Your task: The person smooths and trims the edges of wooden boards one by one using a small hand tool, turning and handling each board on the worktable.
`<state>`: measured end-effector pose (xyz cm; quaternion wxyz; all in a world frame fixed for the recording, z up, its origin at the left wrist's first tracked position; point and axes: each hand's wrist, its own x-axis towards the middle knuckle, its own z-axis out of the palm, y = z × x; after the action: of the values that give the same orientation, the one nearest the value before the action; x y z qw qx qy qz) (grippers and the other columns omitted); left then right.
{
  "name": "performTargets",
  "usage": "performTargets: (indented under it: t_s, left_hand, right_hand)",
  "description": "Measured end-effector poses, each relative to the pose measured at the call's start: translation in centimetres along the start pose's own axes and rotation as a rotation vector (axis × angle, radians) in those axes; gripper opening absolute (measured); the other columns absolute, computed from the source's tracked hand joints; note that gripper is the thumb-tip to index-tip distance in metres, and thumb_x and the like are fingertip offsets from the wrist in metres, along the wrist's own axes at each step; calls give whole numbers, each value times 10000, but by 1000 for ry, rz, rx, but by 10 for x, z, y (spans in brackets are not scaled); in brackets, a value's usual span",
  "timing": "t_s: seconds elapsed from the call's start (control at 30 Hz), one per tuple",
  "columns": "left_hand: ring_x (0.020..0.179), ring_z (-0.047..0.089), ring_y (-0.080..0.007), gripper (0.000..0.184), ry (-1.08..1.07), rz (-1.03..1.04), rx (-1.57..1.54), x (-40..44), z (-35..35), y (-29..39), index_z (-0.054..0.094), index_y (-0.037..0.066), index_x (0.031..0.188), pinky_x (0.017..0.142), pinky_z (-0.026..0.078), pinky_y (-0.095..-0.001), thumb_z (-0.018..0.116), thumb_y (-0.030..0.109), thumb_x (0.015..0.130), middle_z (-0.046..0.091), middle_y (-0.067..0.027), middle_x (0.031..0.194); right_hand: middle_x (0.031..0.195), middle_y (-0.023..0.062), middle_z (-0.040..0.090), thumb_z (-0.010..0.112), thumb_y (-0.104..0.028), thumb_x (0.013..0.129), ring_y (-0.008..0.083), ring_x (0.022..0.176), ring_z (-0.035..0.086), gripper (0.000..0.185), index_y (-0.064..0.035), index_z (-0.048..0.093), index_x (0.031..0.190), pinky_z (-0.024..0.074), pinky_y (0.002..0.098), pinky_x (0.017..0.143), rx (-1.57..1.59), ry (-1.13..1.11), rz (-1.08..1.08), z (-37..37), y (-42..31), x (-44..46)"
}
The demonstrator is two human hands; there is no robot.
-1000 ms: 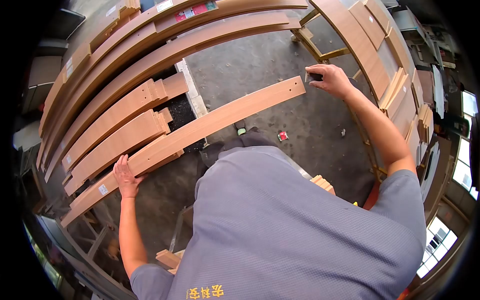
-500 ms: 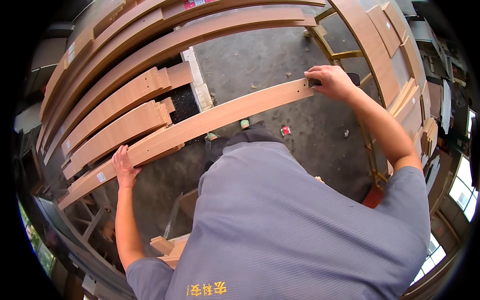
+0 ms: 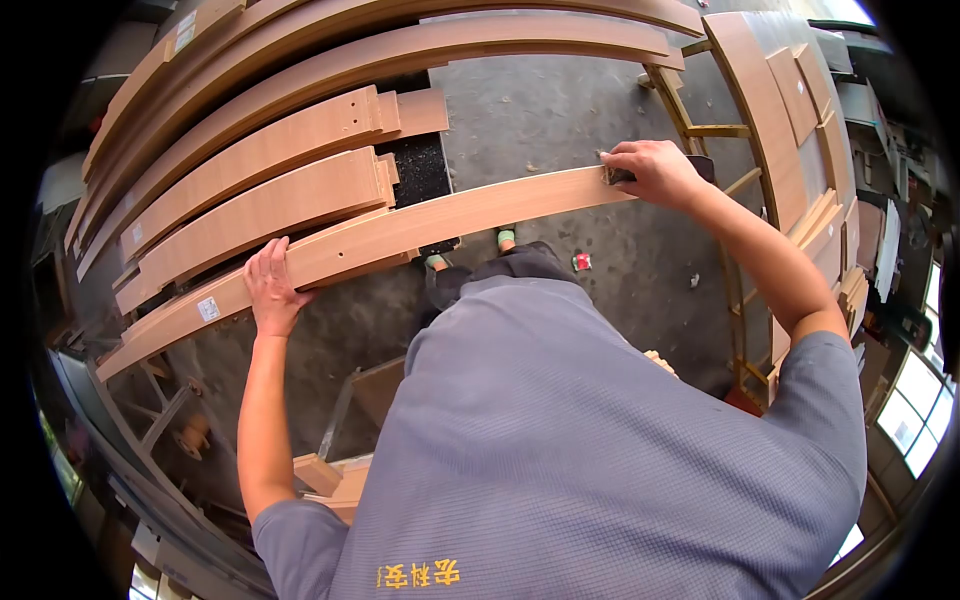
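Observation:
A long light-brown wooden board (image 3: pixel 440 222) lies slantwise before me, with a white label near its left end and a small hole near its middle. My left hand (image 3: pixel 273 286) grips the board's edge beside the label, fingers over the top. At the board's right end, my right hand (image 3: pixel 655 172) is closed round a dark block (image 3: pixel 702 168), which touches the board's end. Part of the block is hidden behind the fingers.
Stacks of shorter boards (image 3: pixel 270 135) and long boards (image 3: pixel 400 60) lie beyond the held board. Panels rest on a yellow metal frame (image 3: pixel 718 130) at right. A small red packet (image 3: pixel 582 262) lies on the grey floor (image 3: pixel 540 110).
My right hand has moved from just off the board's right end onto it, with the block. The view has turned, and the board appears less steeply slanted. My left hand stays on the board.

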<state>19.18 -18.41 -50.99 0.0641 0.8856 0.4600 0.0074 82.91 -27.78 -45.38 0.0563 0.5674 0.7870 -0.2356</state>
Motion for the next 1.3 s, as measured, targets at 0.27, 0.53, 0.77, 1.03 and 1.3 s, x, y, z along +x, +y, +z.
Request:
performTargets:
  t_s: [0.27, 0.53, 0.77, 1.03, 1.3]
  left_hand:
    - [1349, 496, -281, 1233, 48, -14, -15, -1, 1, 3, 381, 78, 1552, 1180, 334, -489, 986, 419, 534, 542, -83, 1422]
    - [1348, 498, -275, 1269, 61, -31, -29, -1, 1, 6, 346, 68, 1580, 1197, 337, -482, 979, 436, 544, 533, -83, 1450]
    - [1348, 497, -277, 1278, 65, -34, -19, -1, 2, 6, 335, 58, 1594, 1209, 333, -483, 962, 483, 563, 531, -83, 1461]
    - [1413, 451, -294, 1373, 99, -7, -42, -1, 4, 5, 235, 40, 1637, 1256, 295, -488, 965, 492, 565, 494, -125, 1499]
    - [1438, 426, -287, 1373, 206, 16, -66, -4, 9, 2, 244, 37, 1632, 1265, 294, -476, 955, 507, 556, 452, -128, 1515]
  right_hand:
    - [1125, 71, 730, 778, -190, 828, 310, 1019, 715, 376, -126, 730, 1196, 588, 440, 870, -104, -96, -8, -7, -88, 59]
    - [1102, 76, 728, 788, -187, 815, 317, 1016, 713, 391, -125, 740, 1198, 585, 444, 859, -116, -90, -26, -4, -103, 71]
    - [1089, 84, 728, 794, -189, 811, 321, 1023, 711, 380, -119, 745, 1181, 582, 452, 864, -79, -32, -67, 4, -120, 85]
    - [1062, 99, 734, 768, -195, 817, 337, 1004, 718, 254, -108, 751, 1054, 585, 460, 857, -43, -38, -97, 6, -206, 137]
    - [918, 140, 767, 742, -239, 827, 331, 869, 767, 209, -86, 765, 968, 614, 454, 781, -30, -35, -235, 32, -350, 241]
